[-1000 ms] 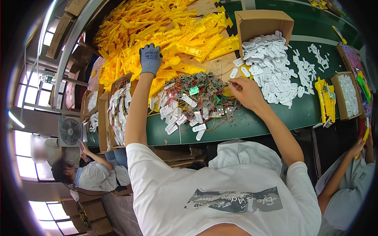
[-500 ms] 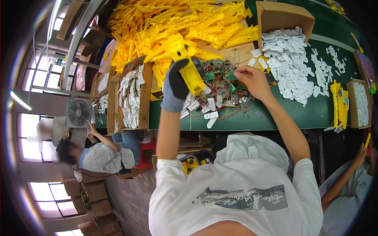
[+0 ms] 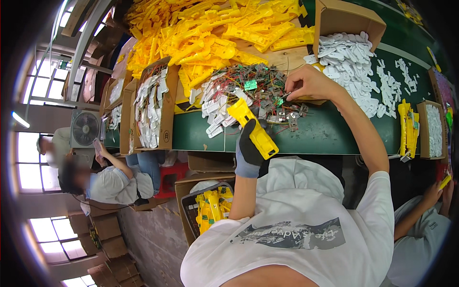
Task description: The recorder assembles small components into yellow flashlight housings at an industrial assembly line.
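Note:
My left hand [image 3: 248, 150], in a grey-blue glove, grips a long yellow plastic housing [image 3: 252, 128] near my chest, just over the front edge of the green table [image 3: 315, 138]. My bare right hand [image 3: 311, 83] rests on a heap of small circuit boards with coloured wires [image 3: 253, 91], fingers pinched among them. Whether it holds a piece is hidden by the fingers.
A big pile of yellow housings [image 3: 210, 33] covers the far table. White plastic parts [image 3: 354, 67] spill from a cardboard box [image 3: 349, 19] at right. Boxes of parts [image 3: 153, 110] stand at left. A basket with yellow parts [image 3: 210, 210] sits below. Other people work at left and right.
My left hand took a yellow housing from the far pile and brought it down toward my chest. My right hand stayed on the circuit-board heap.

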Tool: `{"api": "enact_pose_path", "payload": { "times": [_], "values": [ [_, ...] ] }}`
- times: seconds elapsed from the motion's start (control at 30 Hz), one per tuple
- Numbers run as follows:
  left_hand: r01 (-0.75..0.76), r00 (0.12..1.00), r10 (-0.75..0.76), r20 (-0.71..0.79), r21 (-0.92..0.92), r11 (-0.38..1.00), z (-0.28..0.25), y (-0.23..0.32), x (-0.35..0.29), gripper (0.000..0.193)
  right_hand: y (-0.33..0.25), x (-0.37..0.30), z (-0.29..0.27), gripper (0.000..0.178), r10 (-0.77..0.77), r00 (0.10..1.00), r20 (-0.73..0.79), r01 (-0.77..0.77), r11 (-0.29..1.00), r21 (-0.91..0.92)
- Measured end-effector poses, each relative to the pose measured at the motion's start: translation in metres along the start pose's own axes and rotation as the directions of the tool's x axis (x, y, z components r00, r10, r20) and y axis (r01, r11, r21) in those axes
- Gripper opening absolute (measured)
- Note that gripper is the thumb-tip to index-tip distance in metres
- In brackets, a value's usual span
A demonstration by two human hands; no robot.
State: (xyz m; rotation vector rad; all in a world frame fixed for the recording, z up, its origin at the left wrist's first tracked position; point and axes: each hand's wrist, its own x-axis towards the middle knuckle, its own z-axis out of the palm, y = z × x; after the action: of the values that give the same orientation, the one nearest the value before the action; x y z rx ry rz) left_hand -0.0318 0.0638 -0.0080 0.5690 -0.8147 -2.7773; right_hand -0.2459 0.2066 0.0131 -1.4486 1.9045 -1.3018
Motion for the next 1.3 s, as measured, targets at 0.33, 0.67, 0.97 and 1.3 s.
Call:
{"api": "enact_pose_path", "payload": {
  "times": [0.33, 0.67, 0.97, 1.3],
  "values": [
    [-0.088, 0.989, 0.083, 0.126, 0.035, 0.996, -0.026, -0.006, -0.018, 0.039, -0.004, -0.001, -0.005, 0.019, 0.163, 0.834, -0.527, -0.155, 0.986, 0.06],
    [-0.206, 0.965, 0.197, 0.174, 0.036, 0.978, -0.03, 0.008, -0.016, 0.052, -0.047, -0.005, -0.038, 0.015, -0.022, 0.655, -0.756, 0.138, 0.986, 0.091],
    [-0.16, 0.984, 0.146, 0.106, 0.14, 0.977, 0.019, 0.009, 0.024, 0.044, -0.072, -0.066, -0.027, 0.013, -0.003, 0.613, -0.79, 0.241, 0.953, 0.184],
    [-0.232, 0.967, 0.195, 0.167, 0.248, 0.94, 0.045, -0.021, 0.042, 0.042, -0.073, -0.046, 0.042, 0.016, 0.132, 0.864, -0.487, 0.091, 0.908, 0.409]
  ]
}}
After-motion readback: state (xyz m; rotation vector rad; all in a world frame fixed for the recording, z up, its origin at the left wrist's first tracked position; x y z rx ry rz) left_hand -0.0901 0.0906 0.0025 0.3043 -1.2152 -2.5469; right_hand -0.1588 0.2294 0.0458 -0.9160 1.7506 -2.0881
